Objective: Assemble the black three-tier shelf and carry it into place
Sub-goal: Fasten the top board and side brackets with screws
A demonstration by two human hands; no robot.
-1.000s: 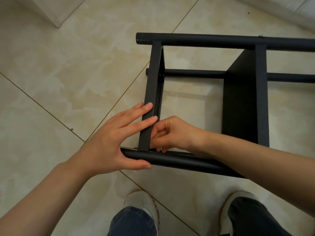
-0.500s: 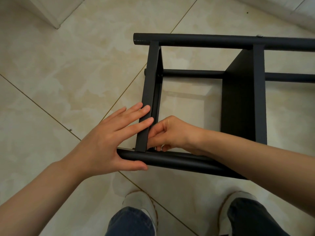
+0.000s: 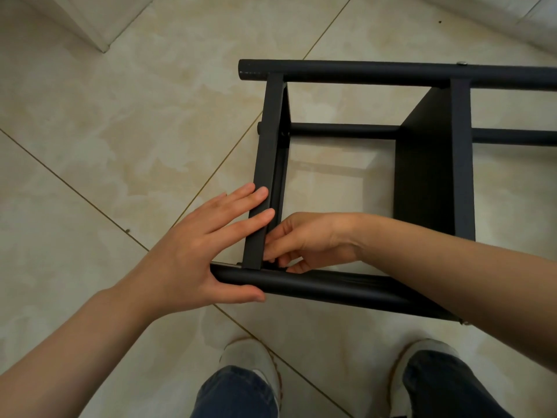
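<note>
The black shelf lies on its side on the tiled floor, its far pole (image 3: 361, 75) running left to right. The near pole (image 3: 331, 286) runs just in front of my feet. The end panel (image 3: 269, 131) spans between them and a second panel (image 3: 428, 176) stands further right. My left hand (image 3: 199, 251) lays straight fingers across the end panel's outer edge, thumb along the near pole's end. My right hand (image 3: 310, 239) reaches inside the frame. Its curled fingertips pinch at the corner where the end panel meets the near pole. What they pinch is hidden.
A lower pole (image 3: 343, 131) lies near the floor inside the frame. My two shoes (image 3: 250, 360) (image 3: 422, 357) stand close behind the near pole. A white wall corner (image 3: 99, 31) juts in at top left, and a white edge (image 3: 497, 22) runs along the top right.
My right fingertips have worked down closer to the near pole at the corner. My left hand keeps its hold on the panel and pole, barely shifted.
</note>
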